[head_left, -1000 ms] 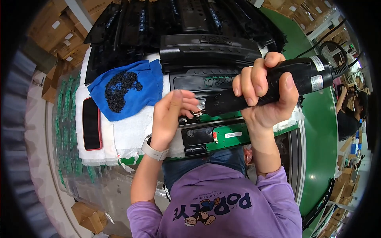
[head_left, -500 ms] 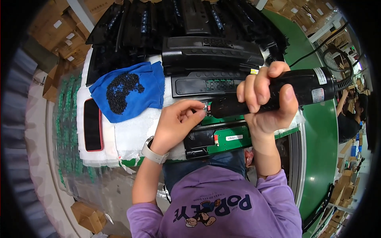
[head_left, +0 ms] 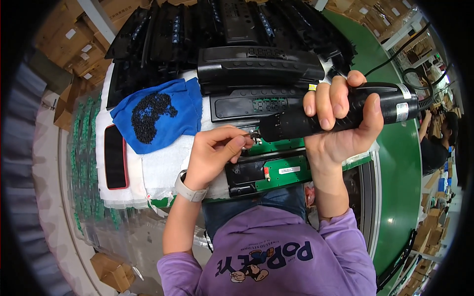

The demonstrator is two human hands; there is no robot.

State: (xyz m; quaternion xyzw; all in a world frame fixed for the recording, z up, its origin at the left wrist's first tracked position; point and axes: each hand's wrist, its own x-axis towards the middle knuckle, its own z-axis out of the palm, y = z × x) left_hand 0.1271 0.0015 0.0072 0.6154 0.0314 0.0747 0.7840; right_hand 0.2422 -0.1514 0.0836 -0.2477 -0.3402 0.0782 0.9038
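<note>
near: a black plastic housing (head_left: 242, 180) with a green circuit board (head_left: 284, 181) lies at the table's edge. just beyond it, partly under the tool, is a second green circuit board (head_left: 281, 145). middle: the left hand (head_left: 212, 153) has thumb and forefinger closed in a pinch on a small metal piece (head_left: 255, 135) at the tool's nose; bit or screw cannot be told. the right hand (head_left: 340, 142) wraps the black corded electric screwdriver (head_left: 291, 127), fingers curled over its far side, thumb on the right. if the motor ran now, the pinching fingertips could be nipped; a loose pinch could drop the piece onto the second board; a tug on the cord (head_left: 425, 102) could swing the nose aside. the screwdriver is above the second board, its long axis running left to right, nose left, cord end right and slightly farther. far: a black display panel (head_left: 232, 109); to its left, a blue cloth (head_left: 188, 116) bearing loose black screws (head_left: 144, 121), easily scattered by a knock; beyond, more black housings (head_left: 256, 65).
</note>
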